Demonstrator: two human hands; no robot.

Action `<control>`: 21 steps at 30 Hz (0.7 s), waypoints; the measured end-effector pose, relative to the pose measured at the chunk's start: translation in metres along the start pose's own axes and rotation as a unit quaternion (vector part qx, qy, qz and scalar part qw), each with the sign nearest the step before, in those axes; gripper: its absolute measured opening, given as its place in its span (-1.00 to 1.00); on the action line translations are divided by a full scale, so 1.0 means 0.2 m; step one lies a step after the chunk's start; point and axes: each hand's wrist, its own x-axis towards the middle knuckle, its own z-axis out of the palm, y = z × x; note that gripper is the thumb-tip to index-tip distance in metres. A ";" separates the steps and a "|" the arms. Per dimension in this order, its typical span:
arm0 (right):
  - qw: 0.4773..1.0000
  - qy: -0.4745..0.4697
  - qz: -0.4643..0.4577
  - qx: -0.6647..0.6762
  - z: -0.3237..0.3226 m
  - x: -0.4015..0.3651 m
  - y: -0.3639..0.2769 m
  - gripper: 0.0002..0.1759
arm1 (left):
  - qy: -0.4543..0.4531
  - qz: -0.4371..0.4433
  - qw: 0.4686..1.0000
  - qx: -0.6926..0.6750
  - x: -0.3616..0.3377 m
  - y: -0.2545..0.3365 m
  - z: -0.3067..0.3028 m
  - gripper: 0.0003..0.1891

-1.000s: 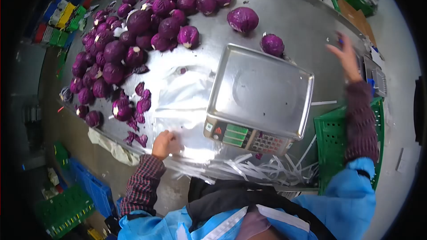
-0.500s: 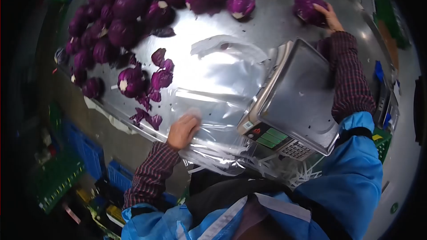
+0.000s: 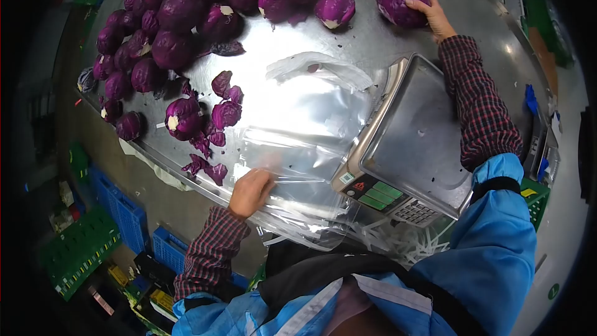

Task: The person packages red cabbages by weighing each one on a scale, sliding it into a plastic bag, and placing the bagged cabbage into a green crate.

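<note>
Near the far right of the steel table, my right hand [image 3: 429, 15] is wrapped round the side of a red cabbage [image 3: 398, 5]. My left hand [image 3: 252, 191] is at the near table edge, its fingers curled on a clear plastic bag [image 3: 292, 165]; the fingertips are partly hidden and blurred. That bag lies flat in a layer of glossy film. Between my arms stands a weighing scale [image 3: 413, 134] with a steel pan and a lit green display. Another red cabbage [image 3: 336, 9] sits just left of the one in my right hand.
Many red cabbages [image 3: 177, 9] are heaped at the far left of the table [image 3: 280, 40]. Loose purple leaves [image 3: 225, 114] lie in front of them. Shredded white strips [image 3: 416, 246] hang by the scale's front. Blue crates [image 3: 121, 208] and a green crate [image 3: 81, 249] stand on the floor.
My right hand has moved left with the red cabbage, away from the scale's far side. My left hand has shifted slightly left and towards me, still at the plastic bag.
</note>
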 end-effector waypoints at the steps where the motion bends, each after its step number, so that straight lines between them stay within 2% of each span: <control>1: 0.997 0.004 0.036 0.066 0.04 -0.03 0.00 -0.01 | 0.002 -0.002 1.000 -0.002 0.00 0.01 0.00 -0.89; 2: 0.997 -0.002 0.038 0.065 0.06 -0.05 -0.02 -0.01 | 0.026 -0.010 1.000 -0.006 0.00 0.03 0.00 -0.89; 4: 0.978 -0.040 0.047 0.199 0.11 -0.12 -0.09 -0.07 | 0.047 -0.027 0.999 -0.008 -0.01 0.03 -0.04 -0.89; 5: 0.978 -0.085 0.028 0.190 0.10 -0.18 -0.19 -0.07 | 0.041 -0.001 0.999 0.019 -0.01 0.02 -0.06 -0.87; 7: 0.977 -0.081 -0.040 0.196 -0.06 -0.18 -0.23 -0.15 | 0.032 0.024 0.998 0.040 -0.01 0.01 -0.09 -0.86; 9: 0.968 -0.143 -0.041 0.204 -0.31 -0.29 -0.26 -0.17 | 0.050 0.023 0.998 0.040 -0.02 0.01 -0.13 -0.86; 11: 0.978 -0.124 -0.093 0.137 -0.11 -0.76 -0.53 -0.13 | 0.050 0.030 0.998 0.032 -0.03 0.02 -0.17 -0.87; 12: 0.980 -0.114 -0.108 0.121 -0.09 -0.92 -0.55 -0.04 | 0.057 0.032 0.998 0.022 -0.02 0.03 -0.20 -0.87; 13: 0.984 -0.089 -0.109 0.108 -0.08 -1.04 -0.53 0.09 | 0.064 0.035 0.997 0.012 -0.03 0.05 -0.22 -0.88; 15: 0.989 -0.037 -0.137 0.050 -0.05 -1.27 -0.42 0.15 | 0.066 0.048 0.997 -0.003 -0.03 0.07 -0.27 -0.88; 17: 0.991 0.044 -0.124 0.005 0.02 -1.48 -0.27 0.16 | 0.046 0.038 0.998 -0.037 -0.03 0.07 -0.31 -0.89; 19: 0.985 0.103 -0.131 -0.035 0.07 -1.62 -0.12 0.16 | 0.035 0.069 0.996 -0.041 -0.03 0.06 -0.32 -0.89; 21: 0.983 0.128 -0.132 -0.026 0.12 -1.71 -0.14 0.12 | -0.007 0.098 0.993 -0.061 0.00 0.06 -0.36 -0.90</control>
